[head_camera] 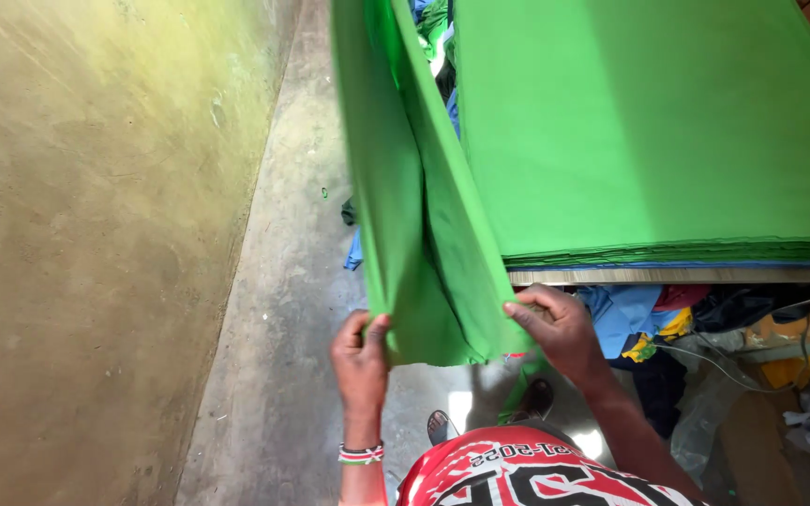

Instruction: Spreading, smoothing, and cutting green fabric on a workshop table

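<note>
- Two hands: the left hand [361, 361] at the bottom middle and the right hand [560, 328] just right of it.
- One hanging green cloth [414, 234] in the middle.
- One stack of green cloth [649, 122] at the upper right.
- One beaded wristband [361, 454] at the bottom.
- Two shoes [485, 412] at the bottom.

A sewing workshop: a tall stack of flat green cloth sheets [649, 131] on a wooden table above the hands, mixed coloured cloth scraps [639, 323] underneath.
</note>
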